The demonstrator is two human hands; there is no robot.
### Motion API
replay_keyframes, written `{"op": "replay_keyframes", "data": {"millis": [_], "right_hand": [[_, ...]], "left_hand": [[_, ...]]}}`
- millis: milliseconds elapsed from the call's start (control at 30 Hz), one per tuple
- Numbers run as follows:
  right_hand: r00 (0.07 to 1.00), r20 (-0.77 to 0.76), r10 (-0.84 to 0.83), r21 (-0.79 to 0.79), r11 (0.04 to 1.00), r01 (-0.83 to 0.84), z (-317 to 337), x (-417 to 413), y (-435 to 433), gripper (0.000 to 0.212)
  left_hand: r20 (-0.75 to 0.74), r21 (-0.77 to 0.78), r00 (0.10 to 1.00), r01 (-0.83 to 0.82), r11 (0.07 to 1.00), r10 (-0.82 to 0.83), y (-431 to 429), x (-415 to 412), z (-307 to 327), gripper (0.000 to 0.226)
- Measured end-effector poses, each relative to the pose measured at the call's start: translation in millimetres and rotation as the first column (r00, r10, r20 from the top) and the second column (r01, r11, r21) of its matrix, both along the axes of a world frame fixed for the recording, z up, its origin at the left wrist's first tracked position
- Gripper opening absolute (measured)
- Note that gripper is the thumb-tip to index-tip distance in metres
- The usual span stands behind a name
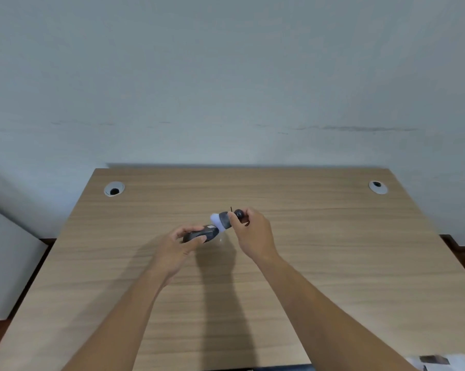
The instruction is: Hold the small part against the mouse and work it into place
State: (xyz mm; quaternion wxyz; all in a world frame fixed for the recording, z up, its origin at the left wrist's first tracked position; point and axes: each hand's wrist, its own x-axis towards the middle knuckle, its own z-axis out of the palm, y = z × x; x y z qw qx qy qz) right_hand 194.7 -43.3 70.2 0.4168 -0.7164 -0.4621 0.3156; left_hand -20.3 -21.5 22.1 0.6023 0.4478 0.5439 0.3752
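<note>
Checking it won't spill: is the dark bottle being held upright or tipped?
Tipped. The dark bottle lies nearly sideways above the desk, left hand at its base, right hand at its cap end.

A light wood-grain counter (333,263) stands against a pale wall (226,76). A grey cable grommet (114,189) sits near its far left corner, another grommet (377,187) near its far right corner. White papers (437,362) lie by the near right corner.

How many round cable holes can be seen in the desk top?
2. One cable hole sits near the far left corner of the wooden desk; the other cable hole sits near the far right corner. Neither hand covers either.
</note>
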Motion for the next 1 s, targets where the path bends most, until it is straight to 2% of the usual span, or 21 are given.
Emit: {"op": "replay_keyframes", "data": {"millis": [100, 200, 300, 400, 500, 600, 700, 833, 933, 1000], "right_hand": [[0.999, -0.045, 0.004, 0.011, 1.0, -0.003, 2.8, -2.8, -0.4, 0.031], [0.988, 0.03, 0.149, 0.024, 0.988, -0.15, 7.6, -7.0, -3.6, 0.041], [0.986, 0.039, 0.164, 0.035, 0.986, -0.165, 6.9, -5.2, -2.9, 0.048], [0.991, 0.111, 0.075, 0.019, 0.997, -0.077, 4.3, 1.8, -0.2, 0.045], [0.998, 0.061, 0.02, 0.009, 1.0, -0.021, 4.4, 4.4, 0.6, 0.039], [0.986, 0.019, 0.169, 0.049, 0.984, -0.169, 11.6, -0.9, -3.5, 0.042], [0.955, 0.008, 0.297, 0.057, 0.953, -0.297, 17.1, -6.5, -6.3, 0.034], [0.979, 0.132, 0.152, 0.05, 0.986, -0.16, 11.1, -0.8, 1.8, 0.035], [0.994, 0.096, 0.054, 0.03, 0.998, -0.057, 12.8, 9.1, 4.0, 0.032], [0.992, 0.057, 0.115, 0.044, 0.992, -0.118, 18.1, 11.0, 1.2, 0.03]], "left_hand": [[-0.042, 0.069, 0.999, 0.022, 0.997, -0.02, -2.3, 3.3, 6.5, 0.031], [-0.085, 0.149, 0.995, 0.073, 0.986, -0.061, -6.4, 6.4, 17.8, 0.059], [-0.085, 0.191, 0.992, 0.105, 0.976, -0.09, -10.8, 7.2, 22.2, 0.074], [-0.145, 0.231, 0.986, 0.11, 0.967, -0.078, -12.8, 5.6, 23.9, 0.076], [-0.205, 0.25, 0.976, 0.12, 0.961, -0.069, -12.8, 2.6, 22.8, 0.071], [-0.262, 0.286, 0.962, 0.149, 0.947, -0.072, -11.5, 3.9, 23.4, 0.071], [-0.274, 0.312, 0.958, 0.173, 0.934, -0.085, -11.4, 6.3, 27.8, 0.078], [-0.249, 0.349, 0.966, 0.154, 0.925, -0.067, -11.0, 5.9, 31.1, 0.09], [-0.263, 0.365, 0.963, 0.156, 0.918, -0.059, -10.3, 4.3, 34.3, 0.09], [-0.262, 0.367, 0.963, 0.16, 0.916, -0.063, -8.4, 3.1, 34.6, 0.088]]}}
